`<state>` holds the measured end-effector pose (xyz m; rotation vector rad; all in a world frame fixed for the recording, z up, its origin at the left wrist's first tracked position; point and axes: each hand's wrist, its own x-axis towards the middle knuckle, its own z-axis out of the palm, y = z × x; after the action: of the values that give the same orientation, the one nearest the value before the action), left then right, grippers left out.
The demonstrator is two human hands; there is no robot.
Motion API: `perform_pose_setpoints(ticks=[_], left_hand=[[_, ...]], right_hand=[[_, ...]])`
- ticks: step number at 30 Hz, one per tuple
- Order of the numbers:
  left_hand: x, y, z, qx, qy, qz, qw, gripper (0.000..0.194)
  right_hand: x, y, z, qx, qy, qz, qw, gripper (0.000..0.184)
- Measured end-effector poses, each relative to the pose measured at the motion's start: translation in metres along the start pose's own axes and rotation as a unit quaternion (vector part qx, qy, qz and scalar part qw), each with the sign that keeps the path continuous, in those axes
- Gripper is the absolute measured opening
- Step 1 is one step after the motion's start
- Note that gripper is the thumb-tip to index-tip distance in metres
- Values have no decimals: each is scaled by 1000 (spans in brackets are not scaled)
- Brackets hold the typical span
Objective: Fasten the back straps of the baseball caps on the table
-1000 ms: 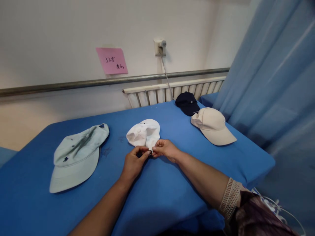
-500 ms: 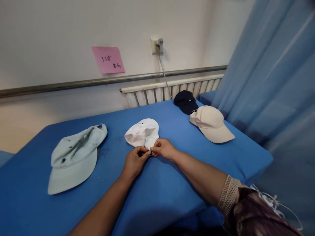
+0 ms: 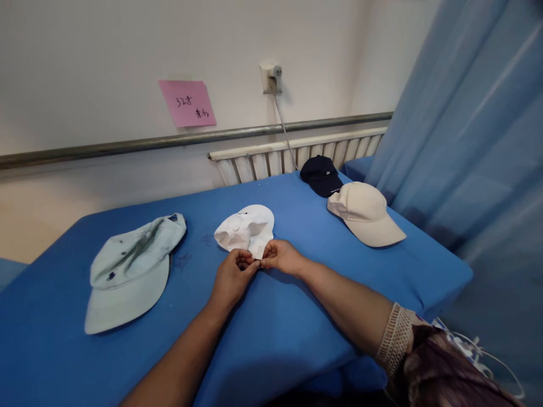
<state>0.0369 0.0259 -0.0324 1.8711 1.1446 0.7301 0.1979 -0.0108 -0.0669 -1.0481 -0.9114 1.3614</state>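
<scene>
A white baseball cap (image 3: 246,229) lies on the blue-covered table (image 3: 280,333), its brim pointing away from me and its crown partly sunken. At the cap's near edge, my left hand (image 3: 232,277) is closed in a pinch. Close against it, my right hand (image 3: 280,257) also pinches that edge, the fingertips of both hands nearly meeting. What sits between the fingertips, perhaps the back strap, is small and mostly hidden.
To the left lies a pale green cap (image 3: 131,271). A beige cap (image 3: 365,212) and a dark navy cap (image 3: 320,175) lie at the right rear. Behind the table are a radiator (image 3: 297,152) and a plugged-in cord (image 3: 284,127); a blue curtain (image 3: 458,113) hangs at right.
My fingers have shifted slightly at the white cap's near edge, and a bit more of its white fabric shows between the hands. The other caps stay in place.
</scene>
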Motion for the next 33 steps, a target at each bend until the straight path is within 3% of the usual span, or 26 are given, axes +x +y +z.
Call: perform_pose_setpoints(ticks=[7, 11, 15, 19, 26, 33], left_hand=[[-5, 1, -1, 98, 12, 70, 993, 26], [-9, 5, -2, 94, 38, 95, 990, 25], [-7, 2, -7, 54, 128, 82, 987, 30], [0, -3, -16, -6, 167, 33, 985, 38], [2, -4, -21, -47, 152, 2, 987, 53], [3, -10, -21, -93, 118, 10, 989, 39]], right_hand=[[-3, -4, 3, 16, 10, -10, 1000, 31], [-4, -5, 5, 26, 45, -11, 999, 30], [-6, -8, 3, 80, 47, -12, 996, 34], [-9, -11, 1, 133, 43, -6, 990, 40], [-12, -14, 1, 159, 17, -7, 987, 39], [-18, -18, 7, 136, -28, -10, 990, 41]])
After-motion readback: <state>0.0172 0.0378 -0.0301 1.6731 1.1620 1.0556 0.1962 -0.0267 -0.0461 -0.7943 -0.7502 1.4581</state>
